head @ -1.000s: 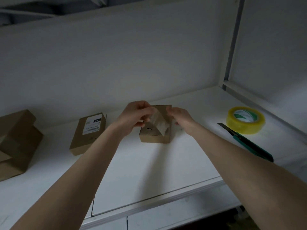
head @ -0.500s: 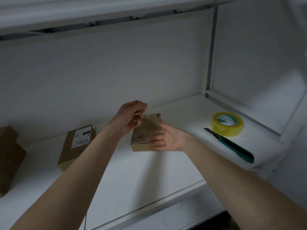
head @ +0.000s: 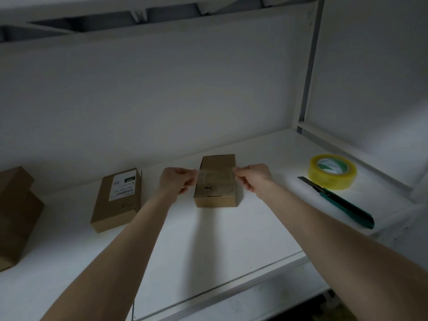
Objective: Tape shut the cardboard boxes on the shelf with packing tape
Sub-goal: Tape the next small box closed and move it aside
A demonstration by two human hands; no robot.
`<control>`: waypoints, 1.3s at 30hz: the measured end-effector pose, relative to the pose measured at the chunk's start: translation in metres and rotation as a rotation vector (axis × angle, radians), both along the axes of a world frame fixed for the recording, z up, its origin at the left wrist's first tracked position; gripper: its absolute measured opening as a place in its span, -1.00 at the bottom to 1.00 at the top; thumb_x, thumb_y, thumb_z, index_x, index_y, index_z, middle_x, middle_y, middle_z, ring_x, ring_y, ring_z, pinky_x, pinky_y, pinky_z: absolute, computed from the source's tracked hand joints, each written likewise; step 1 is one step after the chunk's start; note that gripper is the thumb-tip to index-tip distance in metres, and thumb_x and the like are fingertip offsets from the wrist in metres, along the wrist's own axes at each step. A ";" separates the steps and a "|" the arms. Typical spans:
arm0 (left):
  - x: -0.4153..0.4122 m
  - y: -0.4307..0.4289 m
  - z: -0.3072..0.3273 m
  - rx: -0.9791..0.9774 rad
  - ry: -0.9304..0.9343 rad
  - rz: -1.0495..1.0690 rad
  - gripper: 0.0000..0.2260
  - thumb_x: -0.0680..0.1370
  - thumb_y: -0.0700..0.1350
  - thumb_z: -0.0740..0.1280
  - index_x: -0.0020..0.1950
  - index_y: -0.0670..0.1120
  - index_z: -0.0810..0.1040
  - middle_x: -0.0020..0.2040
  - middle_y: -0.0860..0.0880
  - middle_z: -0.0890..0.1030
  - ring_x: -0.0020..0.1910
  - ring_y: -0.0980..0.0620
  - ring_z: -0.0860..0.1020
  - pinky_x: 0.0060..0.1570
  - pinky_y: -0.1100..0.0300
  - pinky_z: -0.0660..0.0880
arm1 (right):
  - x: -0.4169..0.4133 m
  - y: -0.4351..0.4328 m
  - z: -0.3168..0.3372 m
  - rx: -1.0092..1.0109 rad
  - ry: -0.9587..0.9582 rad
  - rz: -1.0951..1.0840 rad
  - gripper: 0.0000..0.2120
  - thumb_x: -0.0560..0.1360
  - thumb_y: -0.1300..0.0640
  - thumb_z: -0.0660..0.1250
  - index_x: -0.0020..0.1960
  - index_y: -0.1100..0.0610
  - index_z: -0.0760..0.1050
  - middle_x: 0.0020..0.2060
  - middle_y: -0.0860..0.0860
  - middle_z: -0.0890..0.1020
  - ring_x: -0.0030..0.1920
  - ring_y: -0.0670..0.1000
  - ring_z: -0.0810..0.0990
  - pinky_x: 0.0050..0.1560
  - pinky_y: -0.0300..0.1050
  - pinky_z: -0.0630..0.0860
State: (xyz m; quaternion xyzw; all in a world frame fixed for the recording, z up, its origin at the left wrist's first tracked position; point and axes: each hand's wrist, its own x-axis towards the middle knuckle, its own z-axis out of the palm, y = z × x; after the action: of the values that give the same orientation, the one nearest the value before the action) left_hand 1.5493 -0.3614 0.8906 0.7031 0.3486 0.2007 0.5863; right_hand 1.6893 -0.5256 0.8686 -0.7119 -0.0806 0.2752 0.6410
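Observation:
A small brown cardboard box [head: 216, 194] lies flat on the white shelf [head: 208, 239], its lid closed. A clear strip of packing tape [head: 215, 178] is stretched across the box top. My left hand [head: 177, 181] pinches the strip's left end and my right hand [head: 253, 177] pinches its right end. Whether the strip touches the lid I cannot tell. A yellowish roll of packing tape [head: 332, 170] lies flat to the right.
A box with a white label [head: 118, 198] lies left of my hands. A larger brown box [head: 16, 212] sits at the far left edge. A green utility knife [head: 340, 201] lies in front of the tape roll. The shelf's side wall and post stand at right.
The box, tilted up a second ago, now lies flat. My right hand left the box's side and took the tape's right end; the strip is now stretched across the lid.

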 end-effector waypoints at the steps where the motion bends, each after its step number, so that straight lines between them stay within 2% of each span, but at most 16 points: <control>1: 0.001 0.003 -0.009 0.022 -0.002 0.023 -0.85 0.47 -0.15 0.47 -0.26 -0.16 0.60 -0.38 -0.08 0.61 -0.39 0.02 0.50 -0.56 0.34 0.33 | 0.000 0.004 -0.002 -0.066 -0.071 0.000 -0.77 0.47 0.13 0.47 -0.30 0.19 0.54 -0.47 0.03 0.57 -0.56 -0.10 0.42 -0.51 -0.30 0.34; 4: 0.009 0.012 -0.029 0.085 0.024 0.084 -0.81 0.46 -0.15 0.47 -0.33 -0.15 0.60 -0.44 -0.06 0.60 -0.53 0.11 0.48 -0.59 0.37 0.32 | 0.001 0.018 -0.013 -0.217 -0.209 -0.010 -0.70 0.47 0.05 0.47 -0.37 0.15 0.54 -0.53 -0.04 0.55 -0.58 -0.14 0.42 -0.44 -0.29 0.37; 7: 0.016 0.023 -0.042 0.124 0.054 0.121 -0.77 0.52 -0.14 0.40 -0.32 -0.17 0.56 -0.45 -0.05 0.59 -0.60 0.15 0.48 -0.61 0.36 0.31 | 0.001 0.027 -0.023 -0.334 -0.267 -0.002 -0.67 0.47 0.01 0.45 -0.41 0.11 0.53 -0.48 -0.06 0.56 -0.41 -0.06 0.53 -0.23 -0.25 0.42; 11: 0.013 0.044 -0.055 0.233 0.114 0.189 -0.73 0.57 -0.05 0.32 -0.31 -0.09 0.54 -0.37 -0.01 0.60 -0.46 0.07 0.47 -0.32 0.18 0.44 | 0.014 0.021 -0.027 -0.450 -0.306 -0.077 -0.73 0.45 0.00 0.45 -0.35 0.11 0.55 -0.20 0.11 0.69 -0.14 0.13 0.66 -0.09 -0.12 0.57; 13: 0.009 0.053 -0.056 0.114 0.062 0.187 -0.73 0.59 0.02 0.29 -0.22 -0.11 0.57 -0.33 -0.03 0.60 -0.43 0.06 0.43 -0.37 0.19 0.38 | 0.021 0.016 -0.025 -0.393 -0.288 -0.118 -0.69 0.44 0.07 0.46 -0.43 0.11 0.50 -0.26 0.16 0.68 -0.27 0.13 0.64 -0.06 0.03 0.61; 15: 0.011 0.055 -0.055 0.120 0.050 0.144 -0.72 0.58 0.06 0.29 -0.10 -0.14 0.59 -0.26 -0.04 0.61 -0.38 0.06 0.43 -0.38 0.21 0.36 | 0.024 0.015 -0.021 -0.321 -0.297 -0.118 -0.68 0.43 0.12 0.47 -0.45 0.12 0.47 -0.37 0.16 0.61 -0.37 0.10 0.53 -0.14 0.09 0.60; 19: 0.035 0.032 -0.042 0.217 -0.010 -0.026 -0.80 0.49 0.02 0.41 -0.01 -0.09 0.60 -0.08 -0.05 0.63 -0.14 0.02 0.56 -0.17 0.15 0.48 | 0.021 0.023 -0.006 -0.206 -0.287 -0.049 -0.74 0.42 0.12 0.50 -0.37 0.12 0.50 -0.43 0.06 0.56 -0.45 -0.01 0.43 -0.35 -0.11 0.39; 22: 0.052 0.015 -0.039 0.200 0.038 -0.225 -0.51 0.41 0.09 0.48 0.24 -0.12 0.53 0.12 -0.04 0.60 0.10 -0.03 0.57 0.15 0.06 0.51 | 0.018 0.027 0.008 -0.109 -0.292 -0.002 -0.75 0.43 0.16 0.49 -0.36 0.15 0.49 -0.44 0.06 0.53 -0.47 -0.04 0.39 -0.42 -0.19 0.34; 24: 0.056 0.008 -0.038 0.209 0.109 -0.306 -0.40 0.41 0.16 0.45 0.35 -0.08 0.43 0.20 0.00 0.54 0.16 -0.01 0.53 0.18 0.06 0.49 | 0.015 0.027 0.019 -0.055 -0.298 0.037 -0.74 0.44 0.19 0.48 -0.36 0.15 0.47 -0.47 0.04 0.50 -0.48 -0.04 0.36 -0.47 -0.23 0.31; 26: 0.057 0.004 -0.038 0.217 0.106 -0.366 -0.43 0.43 0.24 0.39 0.32 -0.04 0.46 0.21 0.00 0.56 0.16 -0.01 0.53 0.10 0.12 0.50 | 0.013 0.025 0.031 0.002 -0.294 0.087 -0.74 0.45 0.19 0.48 -0.35 0.15 0.47 -0.48 0.03 0.49 -0.49 -0.05 0.34 -0.47 -0.24 0.28; 28: 0.057 0.003 -0.037 0.213 0.047 -0.375 -0.60 0.51 0.23 0.29 0.19 -0.02 0.53 0.14 -0.01 0.59 0.14 -0.02 0.54 0.10 0.12 0.48 | 0.012 0.023 0.042 0.042 -0.275 0.137 -0.75 0.45 0.17 0.48 -0.33 0.14 0.47 -0.47 0.01 0.49 -0.47 -0.05 0.35 -0.42 -0.21 0.30; 30: 0.057 0.001 -0.033 0.094 0.011 -0.349 -0.68 0.57 0.20 0.20 0.06 -0.01 0.56 0.03 -0.02 0.61 0.08 -0.04 0.57 0.15 0.06 0.49 | 0.012 0.023 0.051 0.096 -0.221 0.156 -0.75 0.46 0.17 0.47 -0.32 0.10 0.47 -0.49 -0.04 0.50 -0.47 -0.08 0.37 -0.40 -0.22 0.32; 32: 0.056 -0.003 -0.031 -0.168 0.012 -0.334 -0.52 0.51 0.30 0.19 0.08 -0.09 0.54 -0.08 -0.03 0.61 -0.05 -0.01 0.60 0.08 0.07 0.54 | 0.012 0.022 0.057 0.145 -0.172 0.162 -0.75 0.47 0.17 0.47 -0.32 0.08 0.47 -0.50 -0.07 0.52 -0.47 -0.11 0.39 -0.41 -0.25 0.33; 34: 0.053 -0.006 -0.031 -0.351 -0.012 -0.351 -0.49 0.47 0.33 0.21 0.14 -0.07 0.51 -0.03 -0.04 0.64 -0.02 0.01 0.63 0.05 0.08 0.57 | 0.013 0.022 0.059 0.173 -0.132 0.164 -0.77 0.47 0.15 0.47 -0.31 0.08 0.48 -0.50 -0.08 0.53 -0.46 -0.12 0.40 -0.42 -0.27 0.35; 36: 0.050 -0.006 -0.034 -0.432 -0.072 -0.368 -0.59 0.52 0.21 0.26 0.18 -0.07 0.50 0.06 -0.06 0.65 0.01 0.01 0.65 -0.05 0.12 0.59 | 0.014 0.021 0.059 0.197 -0.093 0.148 -0.76 0.46 0.14 0.48 -0.32 0.06 0.48 -0.49 -0.08 0.53 -0.45 -0.11 0.40 -0.42 -0.27 0.35; 39: 0.043 -0.003 -0.030 -0.552 -0.192 -0.274 -0.85 0.57 -0.10 0.31 -0.01 -0.19 0.55 -0.19 -0.07 0.57 -0.31 0.10 0.59 -0.32 0.28 0.55 | 0.014 0.021 0.057 0.206 -0.070 0.094 -0.75 0.46 0.14 0.48 -0.33 0.06 0.47 -0.48 -0.07 0.52 -0.45 -0.11 0.38 -0.45 -0.28 0.34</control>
State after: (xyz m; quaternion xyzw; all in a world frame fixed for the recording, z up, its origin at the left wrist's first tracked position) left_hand 1.5921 -0.3644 0.8601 0.5360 0.2350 0.0833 0.8066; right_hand 1.7037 -0.5051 0.9256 -0.6468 -0.1642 0.2702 0.6940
